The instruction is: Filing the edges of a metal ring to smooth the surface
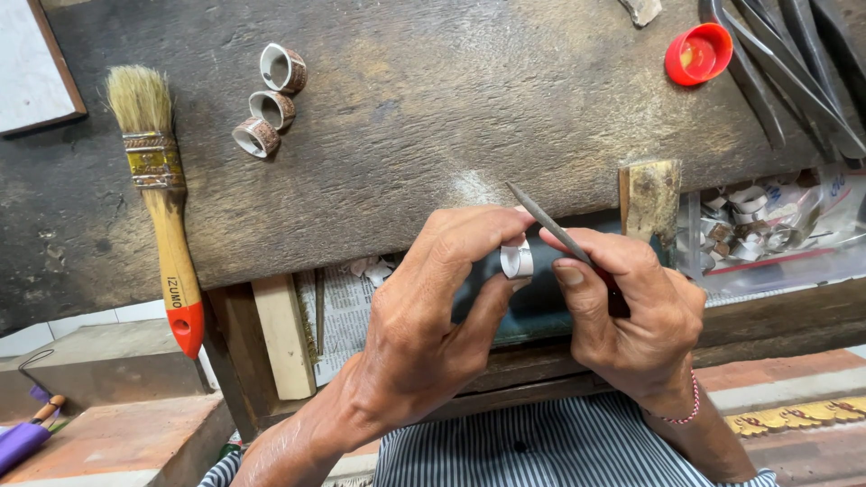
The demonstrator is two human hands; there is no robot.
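My left hand (431, 311) pinches a small white ring band (517, 260) between thumb and fingers, just in front of the worn wooden workbench (406, 108). My right hand (631, 316) grips a thin grey needle file (546, 219) with a red handle, its tip pointing up and left past the ring, the shaft close beside the ring. A small wooden bench peg (649, 197) sticks out from the bench edge right above my right hand.
Three patterned rings (269, 101) lie at the bench's upper left beside a paintbrush (161, 194) with a red-tipped handle. A red cap (698, 54) and dark pliers handles (794, 72) sit top right. A clear bag (767, 225) of ring pieces lies right; newspaper (347, 311) lines the drawer.
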